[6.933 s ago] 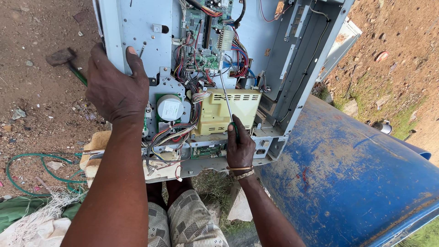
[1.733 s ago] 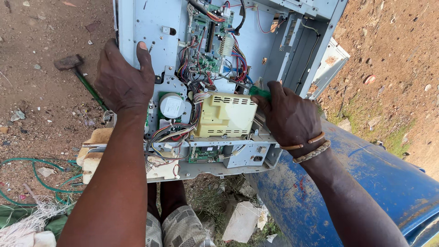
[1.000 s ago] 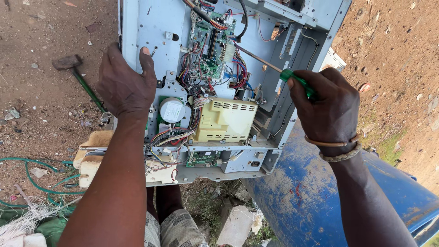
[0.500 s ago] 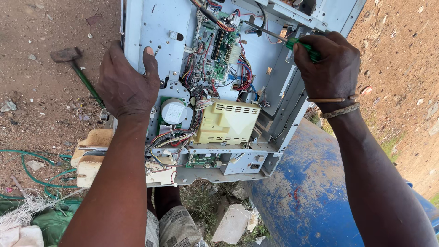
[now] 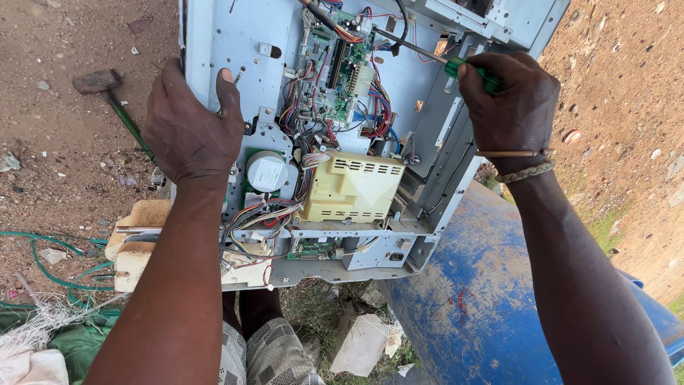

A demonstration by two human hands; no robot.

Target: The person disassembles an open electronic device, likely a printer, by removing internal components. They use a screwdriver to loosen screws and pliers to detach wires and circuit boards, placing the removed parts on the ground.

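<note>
Left hand: my left hand (image 5: 191, 135) clamps the left edge of the pale grey sheet-metal machine chassis (image 5: 235, 43), thumb over its face, bracing it upright.
Right hand: my right hand (image 5: 514, 107) is fisted on the green-handled screwdriver (image 5: 472, 71); its shaft runs far-left toward the green circuit board (image 5: 347, 65).
Chassis: propped between my knees, leaning on the blue metal drum (image 5: 491, 299) at right.
Doing it well: I judge the tip should seat squarely and the push follow the shaft, clear of the coloured wire bundles (image 5: 377, 107).
Nearby: a hammer (image 5: 107, 89) on the dirt, far left.
</note>
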